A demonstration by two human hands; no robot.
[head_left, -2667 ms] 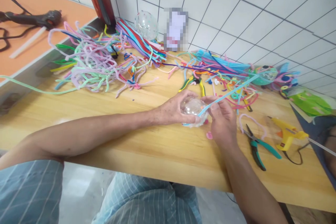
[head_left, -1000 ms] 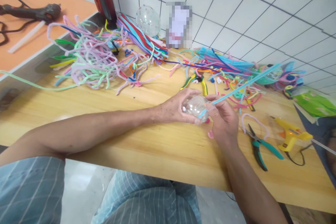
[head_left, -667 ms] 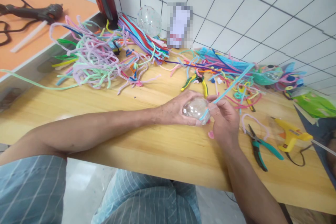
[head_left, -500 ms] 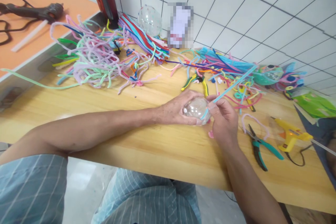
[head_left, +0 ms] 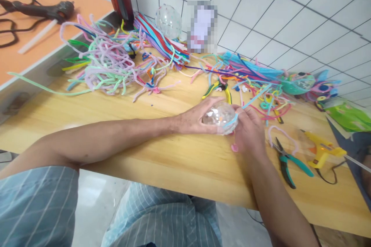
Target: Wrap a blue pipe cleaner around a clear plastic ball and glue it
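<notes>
My left hand (head_left: 199, 117) is wrapped round a clear plastic ball (head_left: 218, 117), thumb on the near side and fingers on the far side. A light blue pipe cleaner (head_left: 256, 96) lies against the ball's right side, and its free end sticks out toward the back right. My right hand (head_left: 251, 127) is closed on that pipe cleaner beside the ball; its fingertips are partly hidden. Under the hands, a small pink piece (head_left: 234, 148) shows on the wooden table (head_left: 162, 154). Yellow-and-black pliers (head_left: 220, 88) lie just behind the ball.
Tangled pipe cleaners (head_left: 107, 61) cover the back left, with more bundles (head_left: 249, 67) along the wall. Another clear ball (head_left: 168, 21) and a phone (head_left: 202, 27) stand behind. At right are teal-handled pliers (head_left: 290, 162), a yellow glue gun (head_left: 323, 148) and a green fish-like figure (head_left: 297, 83).
My right hand has shifted its grip and turned beside the ball. The pipe cleaner's free end has dropped lower, and the ball is slightly turned in my left hand.
</notes>
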